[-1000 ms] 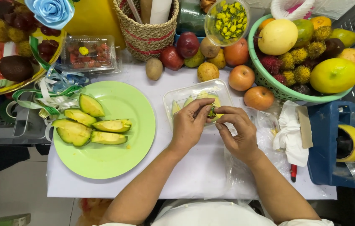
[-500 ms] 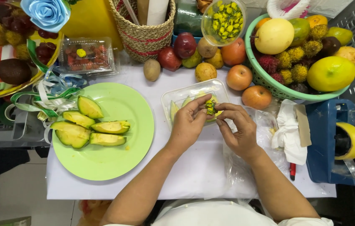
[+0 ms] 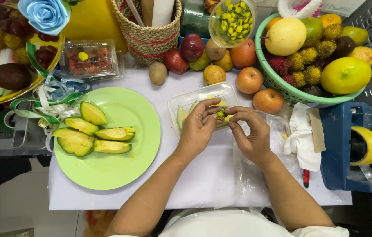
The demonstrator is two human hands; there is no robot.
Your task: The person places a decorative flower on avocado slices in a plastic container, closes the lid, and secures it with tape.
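Note:
My left hand (image 3: 197, 127) and my right hand (image 3: 249, 129) meet over a clear plastic tray (image 3: 181, 102) on the white table. Together their fingertips pinch a small yellow and green decoration (image 3: 221, 115). The tray holds pale green avocado pieces, mostly hidden by my fingers. To the left lies a light green plate (image 3: 142, 145) with several avocado slices (image 3: 93, 136).
A green basket (image 3: 278, 83) of mixed fruit stands at the back right, a woven basket (image 3: 148, 39) at the back centre, loose fruit between them. A clear cup of yellow decorations (image 3: 233, 16) sits behind. A blue tape dispenser (image 3: 348, 145) and white cloth (image 3: 300, 136) are right.
The view has shifted slightly. My fingers have kept working the small decoration over the tray, and both hands stay in nearly the same place.

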